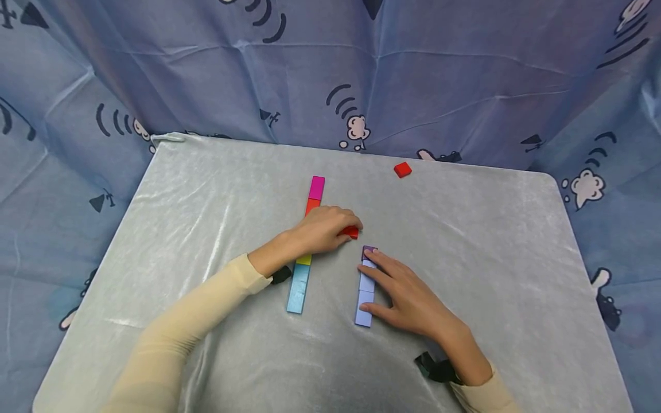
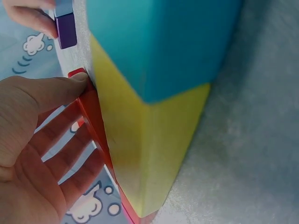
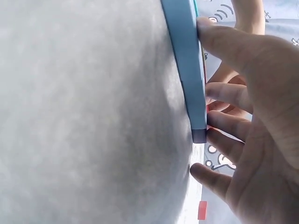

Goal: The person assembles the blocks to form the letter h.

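Note:
My left hand (image 1: 325, 229) pinches a red block (image 1: 351, 232) between thumb and fingers, just right of a straight row. That row runs from a magenta block (image 1: 317, 187) through a red one (image 1: 312, 205) to yellow (image 1: 304, 260) and light blue (image 1: 298, 288); the left hand covers part of it. Closer to the right, lavender blocks (image 1: 364, 298) line up with a dark purple block (image 1: 366, 250) at their far end. Fingertips and thumb of my right hand (image 1: 408, 292) touch this second row, fingers nearly straight. The right wrist view shows its lavender side (image 3: 187, 65).
Another red block (image 1: 403, 169) lies alone near the table's back edge. A pale grey cloth covers the table (image 1: 490, 258). Blue patterned curtains (image 1: 310, 69) hang behind and at both sides. Dark straps (image 1: 436, 367) sit at the wrists.

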Motion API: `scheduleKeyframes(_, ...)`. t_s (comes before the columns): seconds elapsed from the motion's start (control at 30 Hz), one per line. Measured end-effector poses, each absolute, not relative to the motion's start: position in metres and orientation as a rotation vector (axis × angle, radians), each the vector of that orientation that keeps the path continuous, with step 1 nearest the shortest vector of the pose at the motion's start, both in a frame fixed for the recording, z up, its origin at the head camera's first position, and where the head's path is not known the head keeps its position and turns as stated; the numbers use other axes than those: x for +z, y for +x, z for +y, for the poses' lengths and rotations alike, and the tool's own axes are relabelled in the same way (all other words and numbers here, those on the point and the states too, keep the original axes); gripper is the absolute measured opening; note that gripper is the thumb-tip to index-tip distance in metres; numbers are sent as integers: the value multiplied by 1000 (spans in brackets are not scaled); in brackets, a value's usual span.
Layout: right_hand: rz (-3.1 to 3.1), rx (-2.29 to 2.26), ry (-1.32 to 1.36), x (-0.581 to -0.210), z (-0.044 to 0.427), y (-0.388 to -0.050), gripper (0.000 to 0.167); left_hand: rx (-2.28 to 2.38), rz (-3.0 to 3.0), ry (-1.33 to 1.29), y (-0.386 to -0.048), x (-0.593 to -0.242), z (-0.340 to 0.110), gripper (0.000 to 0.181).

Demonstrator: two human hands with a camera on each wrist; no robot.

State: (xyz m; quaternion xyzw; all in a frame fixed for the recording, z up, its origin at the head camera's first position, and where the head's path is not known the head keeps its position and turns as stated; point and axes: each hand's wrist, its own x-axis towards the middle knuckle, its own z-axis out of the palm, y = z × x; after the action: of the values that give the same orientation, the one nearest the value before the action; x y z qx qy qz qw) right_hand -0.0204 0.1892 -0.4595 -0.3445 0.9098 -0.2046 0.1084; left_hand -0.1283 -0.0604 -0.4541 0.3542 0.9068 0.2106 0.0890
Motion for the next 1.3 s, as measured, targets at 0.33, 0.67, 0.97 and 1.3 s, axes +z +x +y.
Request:
scheduleKeyframes(0.33,2678,-626,-1014,-461,190,-28,87,592,2702,1055,-131,-455,-59,30)
scheduleKeyframes(0.67,2679,-569,-1027,-459,190,-30,90,592,2687,1039,-131,-455,-61,31)
scheduleKeyframes(0.97,2688,-557,-1035,-457,189,-25,91,603,2677,1053,-129,-455,-63,33)
scheduleKeyframes(1.3,2682,-545,-1050,-456,189,-22,91,635,2674,1049,-129,-455,-63,33)
